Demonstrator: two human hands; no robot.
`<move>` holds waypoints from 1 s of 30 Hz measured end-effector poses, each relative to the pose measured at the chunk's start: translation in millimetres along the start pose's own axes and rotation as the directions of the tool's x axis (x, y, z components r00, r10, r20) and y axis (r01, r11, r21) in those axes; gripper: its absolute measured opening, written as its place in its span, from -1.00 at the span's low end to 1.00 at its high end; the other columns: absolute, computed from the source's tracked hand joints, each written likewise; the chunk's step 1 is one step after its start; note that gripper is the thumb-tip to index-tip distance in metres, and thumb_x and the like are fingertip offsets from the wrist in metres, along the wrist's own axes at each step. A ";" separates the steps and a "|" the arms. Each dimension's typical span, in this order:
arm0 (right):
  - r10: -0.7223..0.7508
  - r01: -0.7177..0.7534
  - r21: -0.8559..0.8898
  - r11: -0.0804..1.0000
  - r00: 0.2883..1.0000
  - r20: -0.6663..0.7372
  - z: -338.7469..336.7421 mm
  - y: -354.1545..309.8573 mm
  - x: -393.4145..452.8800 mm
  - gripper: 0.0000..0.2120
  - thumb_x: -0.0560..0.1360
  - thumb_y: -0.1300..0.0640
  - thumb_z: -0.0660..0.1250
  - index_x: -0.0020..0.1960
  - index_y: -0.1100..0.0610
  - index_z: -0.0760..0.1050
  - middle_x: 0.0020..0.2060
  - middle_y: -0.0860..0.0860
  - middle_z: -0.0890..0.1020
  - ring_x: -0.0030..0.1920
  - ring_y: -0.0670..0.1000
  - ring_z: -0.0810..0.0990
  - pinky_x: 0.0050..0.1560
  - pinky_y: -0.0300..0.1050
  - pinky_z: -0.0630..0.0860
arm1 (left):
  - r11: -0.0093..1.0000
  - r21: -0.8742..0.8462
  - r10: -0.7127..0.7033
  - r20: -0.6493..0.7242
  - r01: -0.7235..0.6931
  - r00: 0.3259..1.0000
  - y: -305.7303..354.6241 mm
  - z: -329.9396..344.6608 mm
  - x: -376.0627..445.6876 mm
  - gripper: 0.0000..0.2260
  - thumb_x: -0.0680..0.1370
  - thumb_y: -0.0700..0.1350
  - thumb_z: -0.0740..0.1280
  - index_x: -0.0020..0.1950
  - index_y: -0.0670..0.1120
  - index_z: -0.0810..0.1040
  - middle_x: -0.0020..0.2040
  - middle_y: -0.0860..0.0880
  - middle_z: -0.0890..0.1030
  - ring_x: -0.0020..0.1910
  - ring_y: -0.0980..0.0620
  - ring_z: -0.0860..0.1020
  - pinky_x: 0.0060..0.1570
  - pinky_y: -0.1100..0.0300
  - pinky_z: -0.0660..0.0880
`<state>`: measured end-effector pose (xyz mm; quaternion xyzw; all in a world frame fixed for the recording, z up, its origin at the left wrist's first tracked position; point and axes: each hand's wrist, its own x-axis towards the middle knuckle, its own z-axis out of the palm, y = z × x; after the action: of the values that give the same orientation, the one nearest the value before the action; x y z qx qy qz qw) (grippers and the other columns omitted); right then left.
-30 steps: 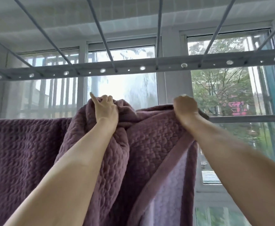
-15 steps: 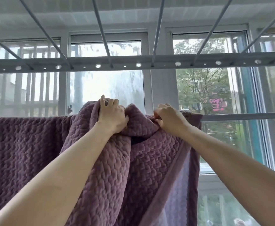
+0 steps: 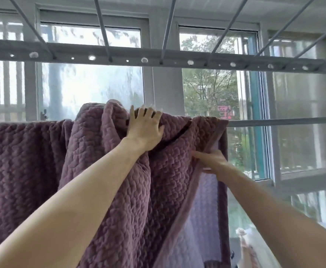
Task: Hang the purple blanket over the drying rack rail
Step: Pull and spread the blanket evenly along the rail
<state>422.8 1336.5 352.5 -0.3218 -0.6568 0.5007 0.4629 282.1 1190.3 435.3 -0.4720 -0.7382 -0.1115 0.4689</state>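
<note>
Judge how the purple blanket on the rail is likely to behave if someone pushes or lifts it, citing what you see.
Probably floppy: the purple blanket sags in deep folds over the rail and bunches under the left hand. Likely fairly heavy: its thick quilting hangs straight down. Probably not slippery: the right hand holds its bound edge, and the textured fabric should grip the rail.

White-framed windows [image 3: 92,88] (daylit), green trees [image 3: 210,89] outside, white ceiling [image 3: 197,8]
</note>
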 end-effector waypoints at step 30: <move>-0.605 0.251 -0.689 0.680 0.724 -0.333 -189.1 -28.8 82.9 -0.69 0.51 0.44 0.08 0.17 0.33 0.48 0.19 0.31 0.47 0.25 0.25 0.45 0.20 -0.04 0.40 | 0.969 -0.185 -0.163 0.007 0.161 0.987 174.0 -3.4 100.4 -0.76 0.63 -0.09 0.16 0.12 -0.09 0.60 0.10 -0.15 0.63 0.12 -0.18 0.56 0.17 0.01 0.34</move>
<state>569.7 1469.7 416.9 -0.4061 -0.6812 0.0261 0.6086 412.0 1339.8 468.8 -0.4513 -0.7589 -0.2193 0.4152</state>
